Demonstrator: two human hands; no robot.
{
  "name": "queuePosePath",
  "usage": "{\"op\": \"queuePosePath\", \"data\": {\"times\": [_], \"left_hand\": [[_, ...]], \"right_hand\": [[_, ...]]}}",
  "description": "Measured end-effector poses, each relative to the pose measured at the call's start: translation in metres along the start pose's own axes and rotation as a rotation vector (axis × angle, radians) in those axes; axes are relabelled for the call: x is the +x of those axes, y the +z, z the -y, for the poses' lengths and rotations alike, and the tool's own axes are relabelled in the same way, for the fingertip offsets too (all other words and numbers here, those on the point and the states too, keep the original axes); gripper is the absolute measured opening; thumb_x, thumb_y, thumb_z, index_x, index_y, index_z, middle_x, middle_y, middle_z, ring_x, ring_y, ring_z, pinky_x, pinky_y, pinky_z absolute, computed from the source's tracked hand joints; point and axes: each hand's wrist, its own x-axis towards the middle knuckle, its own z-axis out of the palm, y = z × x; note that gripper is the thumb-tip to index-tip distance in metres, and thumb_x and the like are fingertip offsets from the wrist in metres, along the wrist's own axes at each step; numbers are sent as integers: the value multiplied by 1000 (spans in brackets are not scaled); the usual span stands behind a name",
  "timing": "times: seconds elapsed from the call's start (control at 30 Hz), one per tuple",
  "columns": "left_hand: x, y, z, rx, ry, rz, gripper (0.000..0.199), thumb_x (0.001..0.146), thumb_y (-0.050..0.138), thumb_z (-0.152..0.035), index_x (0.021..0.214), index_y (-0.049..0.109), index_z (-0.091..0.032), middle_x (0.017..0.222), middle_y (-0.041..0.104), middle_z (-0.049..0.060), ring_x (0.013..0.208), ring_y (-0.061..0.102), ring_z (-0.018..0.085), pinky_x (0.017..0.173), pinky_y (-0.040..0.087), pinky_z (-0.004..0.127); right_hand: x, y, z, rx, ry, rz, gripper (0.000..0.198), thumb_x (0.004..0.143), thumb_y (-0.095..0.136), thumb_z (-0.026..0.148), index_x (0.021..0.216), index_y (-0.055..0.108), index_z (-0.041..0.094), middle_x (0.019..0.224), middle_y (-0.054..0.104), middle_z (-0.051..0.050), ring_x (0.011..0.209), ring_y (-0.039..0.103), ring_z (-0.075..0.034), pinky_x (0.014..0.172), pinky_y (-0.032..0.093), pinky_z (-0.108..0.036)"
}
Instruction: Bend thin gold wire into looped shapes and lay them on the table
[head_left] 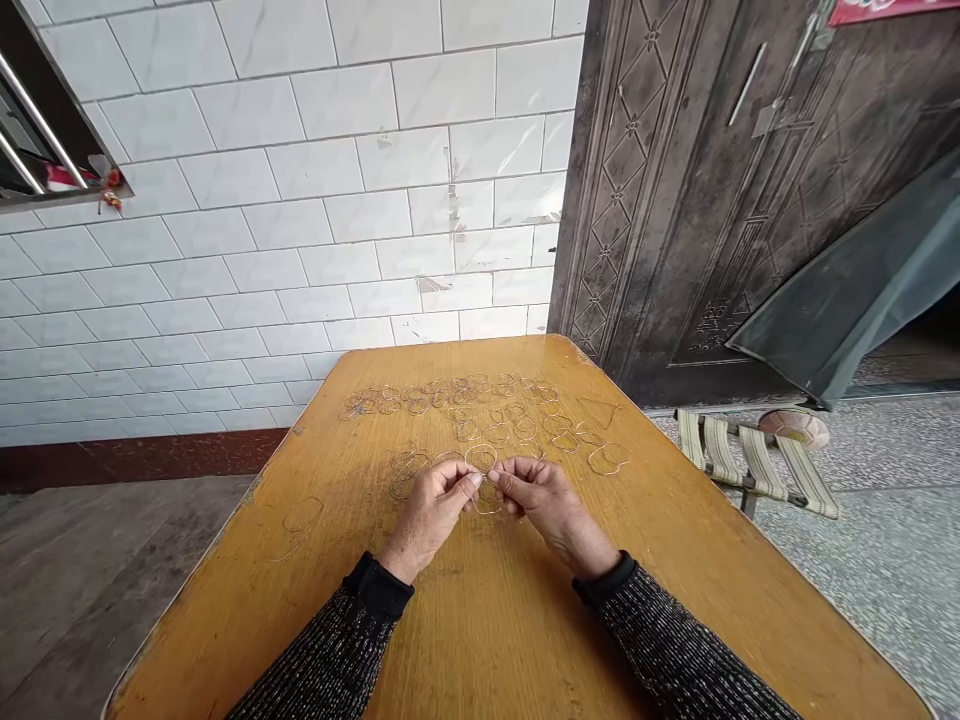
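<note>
Above the middle of the table, my left hand and my right hand pinch a thin wire bent into loops. One loop stands above the fingertips and another hangs below. The fingertips of both hands nearly meet at the wire's middle. Just beyond the hands lie more looped wires, several of them in rows. A heap of wire loops rests beside my left hand. To the right lies a heart-like wire loop.
The wooden table stands against a white tiled wall. A single curled wire lies at the table's left. Right of the table are a folding stool with striped straps, a dark patterned door and a grey curtain.
</note>
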Motion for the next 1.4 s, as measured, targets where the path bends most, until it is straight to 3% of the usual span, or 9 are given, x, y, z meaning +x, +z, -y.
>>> {"op": "queuePosePath", "data": {"times": [0.3,0.57,0.83,1.13,1.4], "left_hand": [[1,-4,1,-76,-34,-61,23,77,51,-36,66,52,-16,58,48,-3,51,42,8,46,30,19],[2,-3,-1,0,-9,-112,21,75,53,-35,67,53,-16,56,46,-5,50,41,8,46,30,19],[2,-2,0,-128,-42,-139,19,71,56,-34,68,53,-15,57,47,-4,50,40,7,48,32,19],[2,-1,3,-192,-9,-183,22,71,58,-37,73,55,-15,59,48,-4,50,40,7,48,33,19],[2,-2,2,-164,-46,-120,24,72,58,-39,76,56,-15,60,50,-3,51,43,7,48,34,20]], "right_hand": [[-3,-2,7,93,115,76,37,61,67,50,70,59,15,67,58,1,46,48,-5,40,37,-17],[-2,1,6,-8,-12,12,29,62,67,42,60,53,16,49,49,5,38,40,-5,38,31,-18],[-2,6,7,-108,-87,-70,25,63,61,37,56,48,18,45,45,6,38,36,-5,37,30,-19],[-2,4,4,-97,-55,-78,26,65,59,40,58,49,18,46,48,4,37,36,-6,37,29,-19],[-4,3,7,-132,-52,-22,25,66,60,40,59,51,17,43,44,6,37,35,-6,38,30,-19]]}}
